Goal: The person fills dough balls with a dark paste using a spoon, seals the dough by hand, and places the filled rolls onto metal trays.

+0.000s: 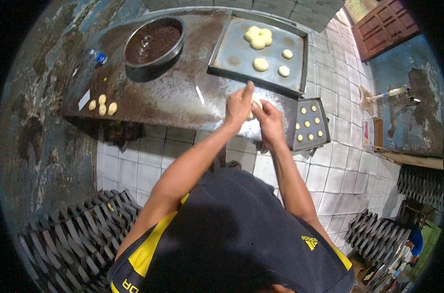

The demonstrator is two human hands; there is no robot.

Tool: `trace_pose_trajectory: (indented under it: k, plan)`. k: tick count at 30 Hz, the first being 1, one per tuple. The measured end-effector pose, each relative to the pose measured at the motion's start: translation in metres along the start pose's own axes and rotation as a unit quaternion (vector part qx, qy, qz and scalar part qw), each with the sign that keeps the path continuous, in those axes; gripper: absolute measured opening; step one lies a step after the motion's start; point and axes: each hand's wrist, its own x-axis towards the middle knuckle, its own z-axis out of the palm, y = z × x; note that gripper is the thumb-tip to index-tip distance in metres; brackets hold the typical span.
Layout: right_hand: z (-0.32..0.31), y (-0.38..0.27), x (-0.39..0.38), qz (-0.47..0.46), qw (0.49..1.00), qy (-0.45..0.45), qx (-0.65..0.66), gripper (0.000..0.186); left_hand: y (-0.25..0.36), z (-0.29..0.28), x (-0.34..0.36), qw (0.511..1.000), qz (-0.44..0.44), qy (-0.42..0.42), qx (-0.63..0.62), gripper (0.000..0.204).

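Note:
Both hands meet over the front edge of the table, just below the large tray. My left hand [238,107] has its fingers closed around a small pale piece of dough [254,106]. From the other side my right hand [270,121] pinches the same dough. Fingers hide most of it. In the large metal tray [234,36] lie a cluster of pale yellow dough balls [257,39], a larger single ball [260,64] and two smaller ones [283,71]. A round metal bowl [179,45] to the left holds a dark brown crumbly filling [161,41].
Several dough pieces [113,108] sit at the table's left end by a white card [84,100] and a blue-labelled bottle [99,57]. A smaller tray [307,142] with several dough balls stands right of my hands. Stacked dark trays [80,234] stand lower left.

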Motion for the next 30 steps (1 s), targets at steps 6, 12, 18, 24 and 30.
trace_pose_trajectory:
  k: [6,12,18,24,30]
  plan:
    - [0.072,0.010,0.013,-0.075,0.965,0.014,-0.250,0.040,-0.054,-0.117,-0.029,0.981,-0.171,0.013,0.087,0.055]
    - [0.161,0.094,0.071,-0.371,0.849,-0.236,-0.294,0.019,-0.100,-0.186,-0.044,0.961,-0.185,0.028,-0.204,0.040]
    - [0.199,0.155,0.194,-0.185,0.762,-0.164,-0.599,0.020,-0.075,-0.285,0.018,0.939,-0.076,0.037,-0.334,0.057]
    - [0.272,0.059,0.220,-0.070,0.784,-0.313,-0.531,0.022,-0.055,-0.396,0.080,0.906,-0.076,0.048,-0.414,0.055]
    - [0.383,-0.006,0.313,-0.192,0.602,-0.344,-0.695,0.017,-0.048,-0.456,0.135,0.929,-0.093,0.069,-0.352,0.063]
